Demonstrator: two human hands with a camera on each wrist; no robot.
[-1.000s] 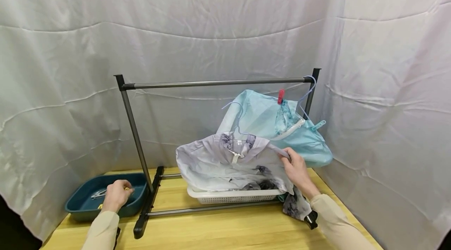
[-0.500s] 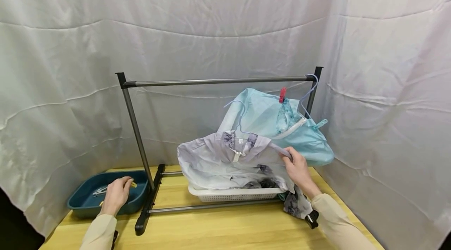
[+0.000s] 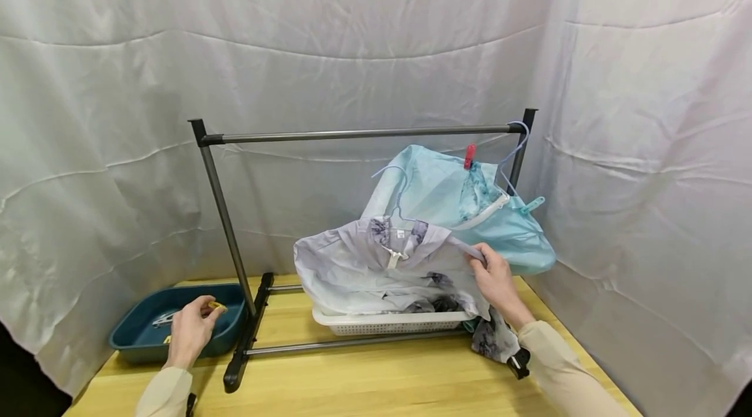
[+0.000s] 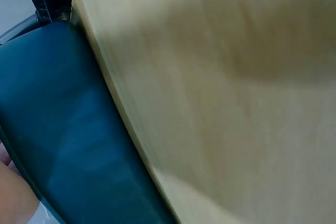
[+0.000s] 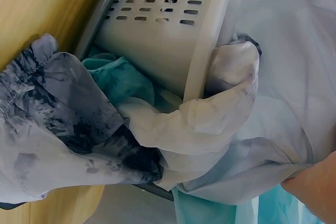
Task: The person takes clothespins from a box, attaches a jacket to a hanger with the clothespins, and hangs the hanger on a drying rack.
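My left hand (image 3: 190, 329) hovers over the right end of a dark teal tray (image 3: 138, 342) and pinches a small yellow clip (image 3: 216, 305) at its fingertips. In the left wrist view only the tray's wall (image 4: 68, 145) and a sliver of the hand show. My right hand (image 3: 496, 281) grips the right shoulder of a pale lavender jacket (image 3: 352, 267) that sits on a thin hanger (image 3: 398, 208) above a white perforated basket (image 3: 388, 324). The right wrist view shows the jacket (image 5: 226, 129) draped over the basket's rim (image 5: 173, 19).
A grey clothes rack (image 3: 352, 135) stands on the wooden table (image 3: 364, 384). A light blue garment (image 3: 435, 192) hangs at its right end with a red clip (image 3: 469, 157) and a teal clip (image 3: 531, 205). White sheets enclose the table. A dark-patterned sleeve (image 5: 58, 129) spills beside the basket.
My left hand has come up from inside the teal tray, a yellow clip now showing at its fingertips. The right hand has kept its hold on the jacket's shoulder.
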